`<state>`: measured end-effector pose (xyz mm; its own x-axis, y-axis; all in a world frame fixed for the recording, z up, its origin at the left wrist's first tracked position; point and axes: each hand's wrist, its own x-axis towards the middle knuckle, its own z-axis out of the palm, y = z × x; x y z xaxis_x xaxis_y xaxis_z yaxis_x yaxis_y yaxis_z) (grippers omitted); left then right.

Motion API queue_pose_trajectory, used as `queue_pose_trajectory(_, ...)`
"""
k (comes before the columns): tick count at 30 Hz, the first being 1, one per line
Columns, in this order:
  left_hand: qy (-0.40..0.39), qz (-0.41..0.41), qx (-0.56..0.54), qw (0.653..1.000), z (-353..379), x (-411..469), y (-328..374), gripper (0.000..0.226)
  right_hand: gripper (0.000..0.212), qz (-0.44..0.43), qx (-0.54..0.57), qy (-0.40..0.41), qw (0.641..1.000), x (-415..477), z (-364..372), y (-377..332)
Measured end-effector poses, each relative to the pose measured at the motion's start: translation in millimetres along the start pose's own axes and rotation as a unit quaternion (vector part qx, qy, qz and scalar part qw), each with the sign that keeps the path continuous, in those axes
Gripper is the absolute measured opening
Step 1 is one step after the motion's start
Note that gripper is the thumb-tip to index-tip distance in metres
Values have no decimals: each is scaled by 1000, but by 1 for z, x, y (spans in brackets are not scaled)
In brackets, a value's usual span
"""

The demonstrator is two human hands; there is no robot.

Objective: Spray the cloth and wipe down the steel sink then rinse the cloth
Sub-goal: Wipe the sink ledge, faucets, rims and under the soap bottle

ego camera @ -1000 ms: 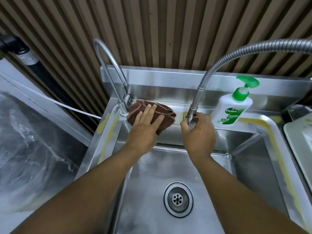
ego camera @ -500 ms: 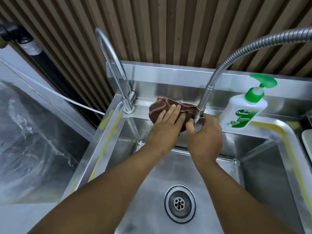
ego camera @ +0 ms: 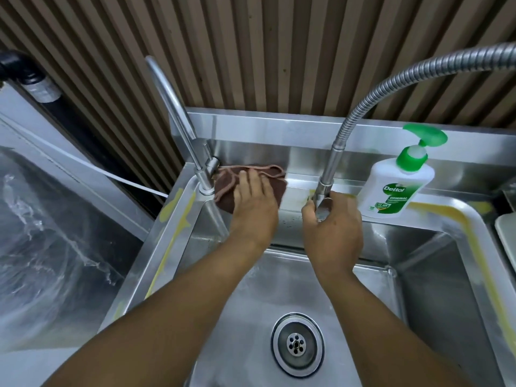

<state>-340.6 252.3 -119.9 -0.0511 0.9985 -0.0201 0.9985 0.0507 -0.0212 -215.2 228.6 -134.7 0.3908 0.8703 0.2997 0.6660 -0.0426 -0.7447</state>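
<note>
Pressing flat-fingered, the left hand holds the brown cloth on the sink ledge; the right hand grips the hose tap's base

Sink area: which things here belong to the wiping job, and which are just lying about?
In the job: cloth, pressed on the rim by the left hand; hose, gripped by the right hand; sink.
Lying about: soap bottle; tap; black pipe; plastic sheet.

Slatted wall behind, brown/beige ribs.
Black pipe top L; clear plastic sheet below; white cord diag.
</note>
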Motion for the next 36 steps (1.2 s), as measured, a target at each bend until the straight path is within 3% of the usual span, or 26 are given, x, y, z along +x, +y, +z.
queue_pose_trajectory(5,101,160,-35,981,13,-10,-4,65,39,-2,2,-1,1000,-1,-2,-1)
queue_pose_trajectory(10,43,245,24,968,21,-19,-38,101,39,2,1,-3,1000,-1,-2,-1)
queue_pose_trajectory(14,44,267,42,962,16,3,-20,120,34,-1,-4,-1,1000,-2,-2,-2)
queue_pose_trajectory(21,116,265,-24,957,21,8,-12,78,30,-17,-54,-2,998,-1,-3,1)
queue_pose_trajectory(30,52,241,-20,969,15,-8,-77,82,25,-35,-91,-5,995,-2,-9,1)
queue_pose_trajectory(36,20,272,-18,962,8,6,-31,84,30,-55,-114,-21,992,2,-9,3)
